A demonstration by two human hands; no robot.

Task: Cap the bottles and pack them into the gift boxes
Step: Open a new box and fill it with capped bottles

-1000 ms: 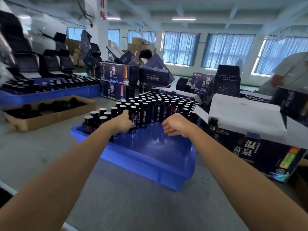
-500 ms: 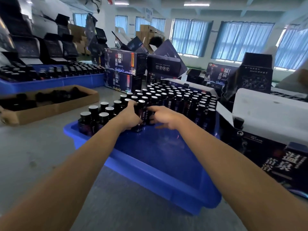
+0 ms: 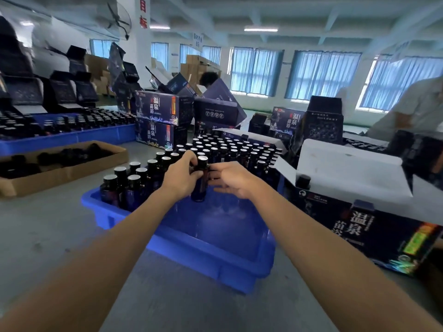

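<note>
A blue plastic tray (image 3: pixel 208 250) in front of me holds several dark capped bottles (image 3: pixel 134 185) packed along its far side. My left hand (image 3: pixel 182 174) grips one dark bottle (image 3: pixel 200 188) by its upper part and holds it lifted above the tray's bare floor. My right hand (image 3: pixel 230 178) is beside the same bottle with its fingers at the bottle's side; how firmly it holds is unclear. An open dark gift box (image 3: pixel 374 226) with a white flap stands to the right of the tray, one bottle cap showing in it.
A cardboard tray (image 3: pixel 72 168) with dark items lies at the left, a second blue tray (image 3: pixel 72 137) of bottles behind it. Stacked printed gift boxes (image 3: pixel 163 123) stand beyond the tray. Another person (image 3: pixel 412 109) stands at the far right. Grey tabletop lies near me.
Both hands came together at the bottle rows. The left hand has lifted one bottle out of the group, and the right hand has closed in on its side.
</note>
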